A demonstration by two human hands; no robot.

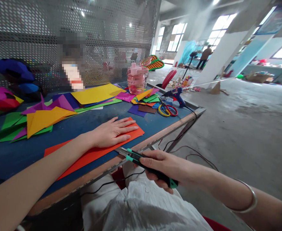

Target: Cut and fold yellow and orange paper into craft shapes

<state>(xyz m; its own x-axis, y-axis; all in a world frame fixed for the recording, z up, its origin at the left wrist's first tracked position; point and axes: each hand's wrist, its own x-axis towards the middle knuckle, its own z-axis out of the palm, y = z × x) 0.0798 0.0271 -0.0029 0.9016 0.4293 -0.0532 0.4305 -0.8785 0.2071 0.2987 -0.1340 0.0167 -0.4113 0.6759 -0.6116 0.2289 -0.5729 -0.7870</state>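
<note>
An orange-red sheet of paper (92,158) lies on the blue tabletop along its near edge. It looks folded or stacked, though I cannot tell which. Pressed flat on its right part is my left hand (113,131), fingers spread. My right hand (159,166) is wrapped round a black and green utility knife (141,158), held just off the table's front edge. The knife's blade (120,149) points left, its tip by the paper's near edge beneath my left hand. Whether the tip touches the paper is hard to tell.
Yellow sheets (95,93), folded orange paper (49,117) and green pieces lie behind. At the right corner are scissors (168,110) and a blue glue gun (177,95) with its cord. A pink bottle (136,78) stands before the perforated metal screen (107,38). A person (205,57) stands far off.
</note>
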